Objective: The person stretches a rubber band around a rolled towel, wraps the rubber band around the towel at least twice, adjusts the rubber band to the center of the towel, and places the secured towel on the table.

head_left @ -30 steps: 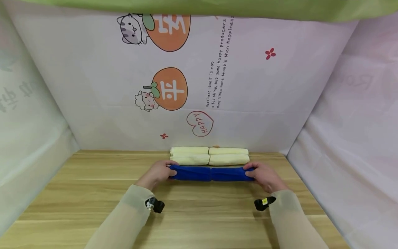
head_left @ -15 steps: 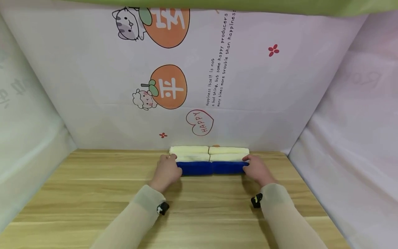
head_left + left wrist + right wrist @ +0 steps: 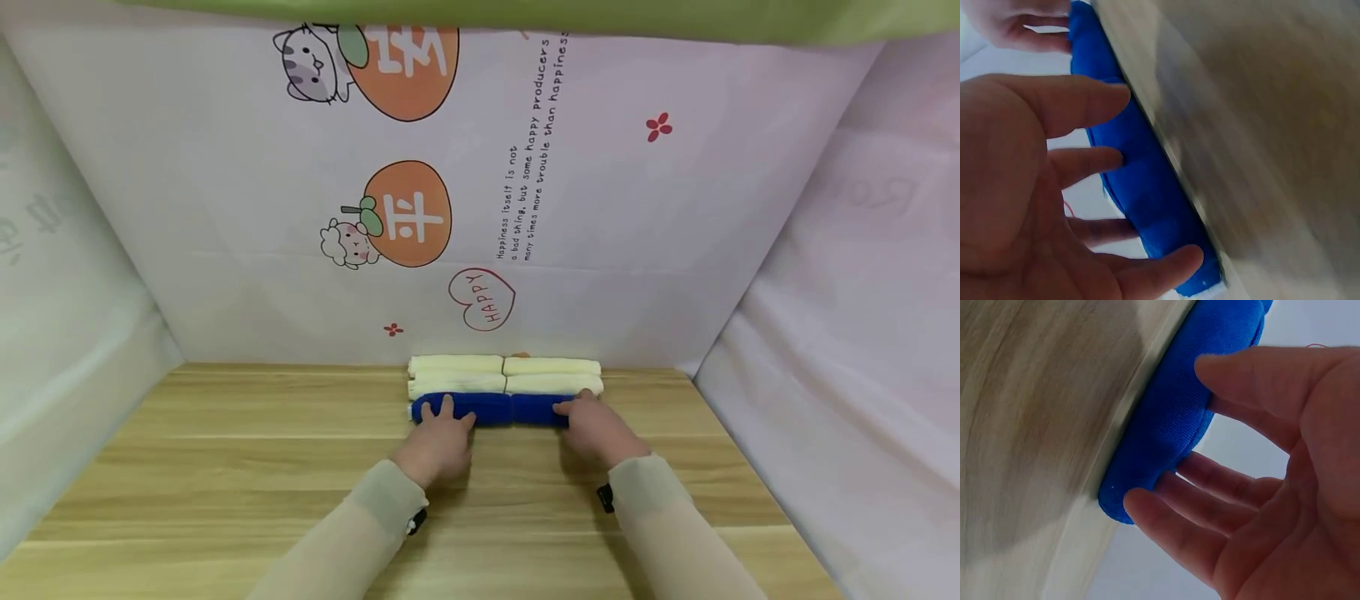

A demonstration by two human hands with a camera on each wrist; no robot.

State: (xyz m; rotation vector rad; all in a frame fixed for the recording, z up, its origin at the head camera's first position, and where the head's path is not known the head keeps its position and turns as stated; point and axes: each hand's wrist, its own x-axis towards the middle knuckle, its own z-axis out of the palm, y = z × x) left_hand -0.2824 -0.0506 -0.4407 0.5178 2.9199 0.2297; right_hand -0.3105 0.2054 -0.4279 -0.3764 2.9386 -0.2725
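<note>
A long blue rolled towel [image 3: 491, 408], pinched in at its middle, lies on the table in front of two cream rolled towels [image 3: 457, 385] in the head view. My left hand [image 3: 438, 442] rests on its left half with spread fingers. In the left wrist view, thumb and fingertips touch the blue cloth [image 3: 1141, 169] without closing round it. Toward the right end lies my right hand [image 3: 600, 425]; in the right wrist view its loosely extended fingers [image 3: 1179, 531] touch the blue towel [image 3: 1166, 419]. The right end is partly hidden by that hand in the head view.
Behind the towels rises a white printed cloth wall [image 3: 600, 250], close to the rear cream roll. White cloth side walls [image 3: 840, 333] flank the wooden table [image 3: 225, 467]. A green cloth edge [image 3: 525, 17] hangs across the top.
The blue towel has moved back against the cream rolls. Both hands have left its ends and shifted inward along it, the left hand further, with its fingers now spread.
</note>
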